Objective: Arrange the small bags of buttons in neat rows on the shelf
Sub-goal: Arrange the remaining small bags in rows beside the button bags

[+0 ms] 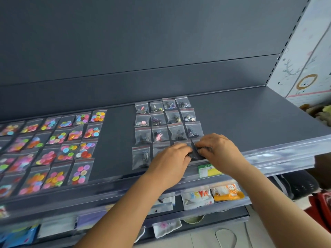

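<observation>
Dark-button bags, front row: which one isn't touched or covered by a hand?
The leftmost front-row bag. It lies flat and fully visible, clear of the left hand; the others beside it sit under both hands.

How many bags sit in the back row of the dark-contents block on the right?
4, side by side along the shelf's back edge: far-left bag, second bag, third bag, far-right bag. None look hidden.

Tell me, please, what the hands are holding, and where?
Both hands, left and right, pinch one small dark bag at its opposite side edges.
</observation>
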{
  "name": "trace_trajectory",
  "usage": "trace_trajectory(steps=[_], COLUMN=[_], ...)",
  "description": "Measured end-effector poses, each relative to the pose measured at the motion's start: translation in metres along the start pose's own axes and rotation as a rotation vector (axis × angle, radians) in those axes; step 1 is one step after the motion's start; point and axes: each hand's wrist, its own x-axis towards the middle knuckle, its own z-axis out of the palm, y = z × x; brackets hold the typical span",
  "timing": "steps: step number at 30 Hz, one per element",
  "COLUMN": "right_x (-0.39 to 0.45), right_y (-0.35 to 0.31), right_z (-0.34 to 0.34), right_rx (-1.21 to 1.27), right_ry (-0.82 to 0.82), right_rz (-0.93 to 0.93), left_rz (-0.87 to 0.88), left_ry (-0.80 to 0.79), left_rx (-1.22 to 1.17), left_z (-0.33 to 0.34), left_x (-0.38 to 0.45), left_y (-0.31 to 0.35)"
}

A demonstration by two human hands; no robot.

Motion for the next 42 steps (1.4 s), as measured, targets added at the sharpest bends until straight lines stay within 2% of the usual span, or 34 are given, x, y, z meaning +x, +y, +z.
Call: trace_trajectory(steps=[7,11,17,26,42], right_x=[-0.004,0.003,0.021,0.041,0.04], right_y=[-0.013,-0.032,-0.089,-0.229,-0.535], right_z=[-0.004,0.0,0.019,0.08,0.218], right_rx=[-0.008,-0.073,-0.107,-0.018,0.097], right_ry=[0.042,0.046,-0.046,-0.121,-0.239], right_rz=[0.068,0.001,-0.125,-0.334,-0.555], left_rz=[-0.015,-0.105,-0.251,-0.492,-0.732], left_ry=[0.042,0.082,0.172,0.364,0.475], left_rx=[0.062,0.145,0.173,0.14,0.206], left_z=[-0.003,-0.013,-0.046,-0.095,-0.192], left_x=[-0.005,-0.014,-0.057,-0.171,-0.423], left_y=[0.005,-0.006,-0.046,-0.145,-0.321])
